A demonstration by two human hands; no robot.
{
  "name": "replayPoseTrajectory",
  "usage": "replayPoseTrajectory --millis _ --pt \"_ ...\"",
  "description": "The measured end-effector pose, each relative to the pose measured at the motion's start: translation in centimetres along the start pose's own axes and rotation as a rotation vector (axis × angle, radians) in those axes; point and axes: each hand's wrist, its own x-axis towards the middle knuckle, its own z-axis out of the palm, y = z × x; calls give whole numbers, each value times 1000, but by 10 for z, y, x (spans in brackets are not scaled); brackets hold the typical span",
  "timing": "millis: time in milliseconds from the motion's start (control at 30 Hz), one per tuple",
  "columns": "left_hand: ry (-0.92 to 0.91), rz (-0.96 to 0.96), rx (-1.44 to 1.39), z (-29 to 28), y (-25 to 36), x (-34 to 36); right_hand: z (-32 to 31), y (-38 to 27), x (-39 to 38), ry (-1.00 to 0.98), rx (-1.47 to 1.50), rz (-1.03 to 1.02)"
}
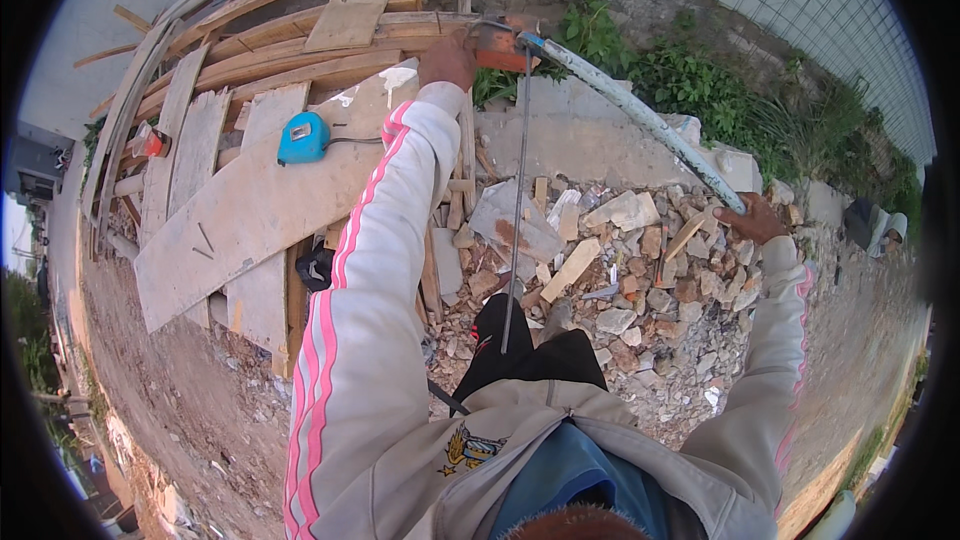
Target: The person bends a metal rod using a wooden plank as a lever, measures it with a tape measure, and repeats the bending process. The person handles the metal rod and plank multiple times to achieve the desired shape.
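Note:
My right hand point(755, 220) is wrapped round the lower end of a long, worn pale-blue pipe handle point(640, 115). That handle slants up and left to an orange metal tool point(503, 47), which looks like a rebar cutter or bender. At the tool's left end my left hand point(448, 62) is closed, but its fingertips and what they grip are hidden. A thin steel rod point(521, 180) runs from the tool down toward my legs. Left of my left forearm, a blue tape measure point(304, 138) lies on a wooden board point(240, 205), with a short dark strip extending from it.
Stacked timber and planks point(290, 50) fill the upper left, with bent nails point(204, 240) on a board. Broken rubble point(640, 280) spreads around my feet. Beyond it are a concrete slab point(590, 140), green weeds point(690, 60) and wire mesh point(830, 10). A red cup-like container point(152, 142) sits among the planks.

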Motion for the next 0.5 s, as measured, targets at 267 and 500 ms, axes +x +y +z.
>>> replayPoseTrajectory --millis 267,500 --pt "137 172 50 -20 9 -34 35 29 -7 372 -471 -77" --pt "-254 546 65 -50 26 -125 45 13 -36 485 -485 3"
